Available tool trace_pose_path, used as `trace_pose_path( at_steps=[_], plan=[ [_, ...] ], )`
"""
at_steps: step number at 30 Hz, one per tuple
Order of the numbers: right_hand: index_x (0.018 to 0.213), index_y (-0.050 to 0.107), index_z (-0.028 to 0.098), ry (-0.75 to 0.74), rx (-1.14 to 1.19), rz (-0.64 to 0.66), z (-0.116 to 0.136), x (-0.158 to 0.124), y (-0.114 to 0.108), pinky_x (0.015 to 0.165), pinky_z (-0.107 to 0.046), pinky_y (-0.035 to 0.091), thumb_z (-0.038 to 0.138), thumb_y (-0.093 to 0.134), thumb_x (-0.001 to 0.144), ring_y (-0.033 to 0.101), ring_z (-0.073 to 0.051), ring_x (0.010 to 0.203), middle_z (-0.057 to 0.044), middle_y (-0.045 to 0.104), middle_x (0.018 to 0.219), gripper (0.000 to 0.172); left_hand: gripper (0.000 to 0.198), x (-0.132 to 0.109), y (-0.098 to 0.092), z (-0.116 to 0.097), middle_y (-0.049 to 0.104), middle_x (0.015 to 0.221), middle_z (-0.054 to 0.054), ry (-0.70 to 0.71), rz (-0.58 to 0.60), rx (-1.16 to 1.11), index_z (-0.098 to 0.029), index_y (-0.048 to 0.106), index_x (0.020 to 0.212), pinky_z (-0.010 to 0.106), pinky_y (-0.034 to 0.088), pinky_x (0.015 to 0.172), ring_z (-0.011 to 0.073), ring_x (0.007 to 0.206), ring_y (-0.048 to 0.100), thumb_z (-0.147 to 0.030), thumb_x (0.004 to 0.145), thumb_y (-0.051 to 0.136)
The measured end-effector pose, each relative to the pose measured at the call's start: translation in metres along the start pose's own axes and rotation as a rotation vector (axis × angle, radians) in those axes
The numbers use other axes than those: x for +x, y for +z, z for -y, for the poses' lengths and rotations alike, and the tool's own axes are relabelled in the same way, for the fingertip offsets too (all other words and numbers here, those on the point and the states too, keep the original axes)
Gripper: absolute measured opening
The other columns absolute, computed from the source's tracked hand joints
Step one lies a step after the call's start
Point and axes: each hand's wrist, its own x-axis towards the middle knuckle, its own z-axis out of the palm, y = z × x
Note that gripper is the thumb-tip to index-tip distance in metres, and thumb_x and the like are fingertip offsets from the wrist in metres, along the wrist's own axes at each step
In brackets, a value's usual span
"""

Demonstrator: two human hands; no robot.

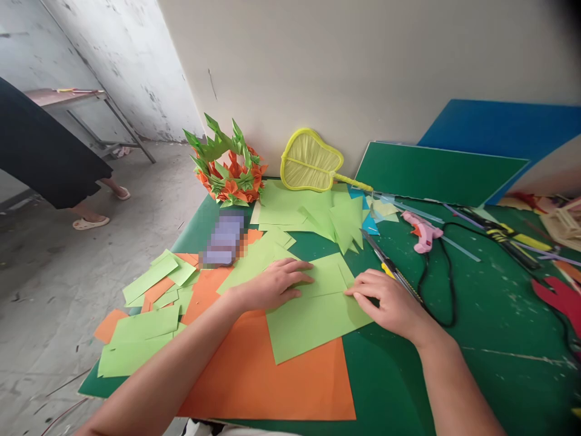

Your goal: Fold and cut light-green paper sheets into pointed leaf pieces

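Broadly, a pale wall (318, 72) backs a green table (481, 363), and off to the left stands a person in a dark skirt (40, 151) and light shoes. Against the wall at the right lean a blue board (503, 124) and, in front of it, a smaller green board (436, 172). An orange sheet (272, 387) lies flat at the table's near edge, partly covered by light green paper (313, 327), which sits between and under the two hands; a line crosses this paper, though I cannot tell whether it is a fold or a second sheet's edge. The left hand (279, 280) rests on the paper's left part, palm down, fingers loosely bent and apart, gripping nothing. The right hand (385, 300) touches the paper's right side, thumb and forefinger close together; I cannot tell whether they pinch it. Beyond, a green and orange folded-paper basket (240, 181) stands near a yellow fan (311, 160) propped on the wall. Green slips (140, 330) lie scattered at the left, near a blurred phone (224, 238). Right of the paper are a pink glue gun (422, 231) and, just beside the right hand, a knife (385, 261).
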Motion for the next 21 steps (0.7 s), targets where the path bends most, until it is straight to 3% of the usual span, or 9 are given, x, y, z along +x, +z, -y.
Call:
trace_pose_path(
  at_steps=[6,11,16,21],
  plan=[
    [0.082,0.072,0.022,0.078,-0.110,-0.104,-0.019,-0.007,-0.003,0.071,-0.036,0.047,0.023,0.042,0.094,0.059,-0.021,0.080,-0.006,0.066,0.081,0.032,0.032,0.000,0.001,-0.005,0.047,0.143,0.006,0.045,-0.004,0.035,-0.023,0.054,0.128,0.044,0.037,0.109,0.0253,0.128,0.042,-0.020,0.098,0.044],
    [0.122,0.062,0.020,0.317,-0.326,-0.350,-0.042,-0.013,-0.002,0.076,-0.041,0.049,0.037,0.041,0.095,0.056,-0.031,0.100,-0.013,0.062,0.108,0.038,0.031,0.000,0.006,-0.007,0.048,0.140,0.007,0.071,-0.028,0.013,-0.025,0.056,0.124,0.041,0.040,0.106,0.0232,0.125,0.045,-0.020,0.101,0.036],
    [0.139,0.046,0.022,0.399,-0.372,-0.309,-0.054,-0.015,0.008,0.072,-0.042,0.051,0.043,0.038,0.095,0.058,-0.032,0.096,-0.015,0.060,0.110,0.050,0.025,0.001,0.014,-0.008,0.047,0.138,0.011,0.034,-0.079,0.080,-0.023,0.059,0.115,0.046,0.042,0.103,0.0274,0.124,0.045,-0.037,0.097,0.048],
    [0.140,0.043,0.019,0.485,-0.329,-0.343,-0.059,-0.015,0.010,0.068,-0.041,0.051,0.034,0.039,0.093,0.060,-0.031,0.087,-0.014,0.063,0.100,0.050,0.021,0.001,0.016,-0.011,0.042,0.140,0.012,-0.007,-0.097,0.140,-0.023,0.057,0.113,0.048,0.043,0.101,0.0292,0.127,0.042,-0.031,0.099,0.044]
  ],
)
